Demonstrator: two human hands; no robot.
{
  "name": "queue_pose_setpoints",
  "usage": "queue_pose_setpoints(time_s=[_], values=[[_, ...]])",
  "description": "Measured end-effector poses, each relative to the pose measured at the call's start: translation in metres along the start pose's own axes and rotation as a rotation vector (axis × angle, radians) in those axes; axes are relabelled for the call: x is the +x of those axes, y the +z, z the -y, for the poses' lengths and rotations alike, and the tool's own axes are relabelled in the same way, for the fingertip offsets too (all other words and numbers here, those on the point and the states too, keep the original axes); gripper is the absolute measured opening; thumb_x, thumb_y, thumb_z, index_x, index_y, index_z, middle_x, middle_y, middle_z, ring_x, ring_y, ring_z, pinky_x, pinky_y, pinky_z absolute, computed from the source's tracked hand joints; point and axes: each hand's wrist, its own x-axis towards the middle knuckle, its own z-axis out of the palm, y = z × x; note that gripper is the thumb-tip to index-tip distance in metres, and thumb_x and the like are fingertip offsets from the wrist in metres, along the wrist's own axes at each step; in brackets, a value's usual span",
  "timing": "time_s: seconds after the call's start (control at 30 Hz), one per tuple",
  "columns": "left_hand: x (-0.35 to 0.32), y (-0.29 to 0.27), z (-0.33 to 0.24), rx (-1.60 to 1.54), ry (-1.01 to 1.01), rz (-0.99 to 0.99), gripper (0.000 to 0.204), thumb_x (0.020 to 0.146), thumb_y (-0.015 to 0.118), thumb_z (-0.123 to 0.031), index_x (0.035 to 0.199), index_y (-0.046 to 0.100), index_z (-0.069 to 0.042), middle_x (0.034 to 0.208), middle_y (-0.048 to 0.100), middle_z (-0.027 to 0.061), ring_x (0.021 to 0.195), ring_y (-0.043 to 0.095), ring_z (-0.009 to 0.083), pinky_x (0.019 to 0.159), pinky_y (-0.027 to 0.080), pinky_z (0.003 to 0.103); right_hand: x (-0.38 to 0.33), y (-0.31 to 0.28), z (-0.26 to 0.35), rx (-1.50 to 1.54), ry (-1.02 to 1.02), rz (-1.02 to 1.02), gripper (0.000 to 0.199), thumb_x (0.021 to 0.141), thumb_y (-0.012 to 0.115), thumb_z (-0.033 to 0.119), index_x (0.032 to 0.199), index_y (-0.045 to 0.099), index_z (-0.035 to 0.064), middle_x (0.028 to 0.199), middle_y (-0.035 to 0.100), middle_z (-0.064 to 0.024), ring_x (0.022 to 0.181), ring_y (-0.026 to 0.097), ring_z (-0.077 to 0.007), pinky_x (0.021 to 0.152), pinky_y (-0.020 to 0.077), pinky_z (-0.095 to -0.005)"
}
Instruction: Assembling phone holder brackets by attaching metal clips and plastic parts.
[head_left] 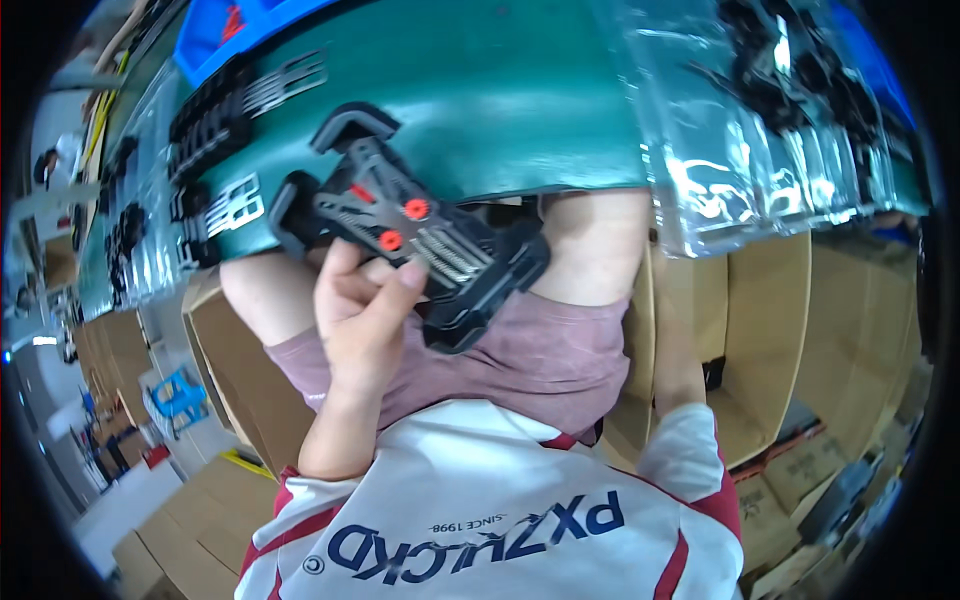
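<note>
My left hand (365, 310) is closed on a black phone holder (395, 215) above my lap, thumb on its near edge. Its open face shows two red-orange gear wheels (403, 225), a small red strip and a row of metal springs (450, 252). Black padded jaws stick out at both ends. My right forearm (680, 340) reaches down beside the open cardboard box (765, 340) on the right. The right hand itself is hidden near the table edge and clear plastic, so its fingers do not show.
On the green table (500, 100), black parts (210, 120) and metal spring rows (285, 82) lie at left. A blue bin (255, 25) holds red pieces. Clear plastic sheeting (720, 190) with black parts (800, 70) covers the right side. Another cardboard box (235, 350) stands at my left.
</note>
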Motion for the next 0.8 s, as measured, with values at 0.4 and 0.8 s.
queue_pose_setpoints(time_s=[0.4, 0.8], values=[[-0.003, -0.021, -0.011, -0.108, 0.064, -0.050, 0.031, 0.086, 0.053, 0.006, 0.117, 0.047, 0.005, 0.084, 0.064, 0.0106, 0.062, 0.057, 0.0095, 0.061, 0.048, 0.019, -0.265, -0.182, 0.020, 1.190, 0.039, 0.516, 0.053, 0.097, 0.042, 0.041, 0.133, 0.041, 0.0038, 0.115, 0.057, -0.0210, 0.079, 0.060, -0.0235, 0.059, 0.0478, -0.0283], [-0.020, -0.058, -0.021, -0.191, 0.197, -0.212, 0.030, 0.086, 0.056, 0.006, 0.115, 0.049, 0.004, 0.081, 0.063, 0.0093, 0.064, 0.058, 0.0096, 0.064, 0.050, 0.020, -0.321, -0.038, 0.189, 1.141, -0.398, 1.179, 0.071, 0.084, 0.059, 0.036, 0.144, 0.030, 0.0115, 0.136, 0.042, -0.0251, 0.108, 0.054, -0.0395, 0.095, 0.0416, -0.0488]])
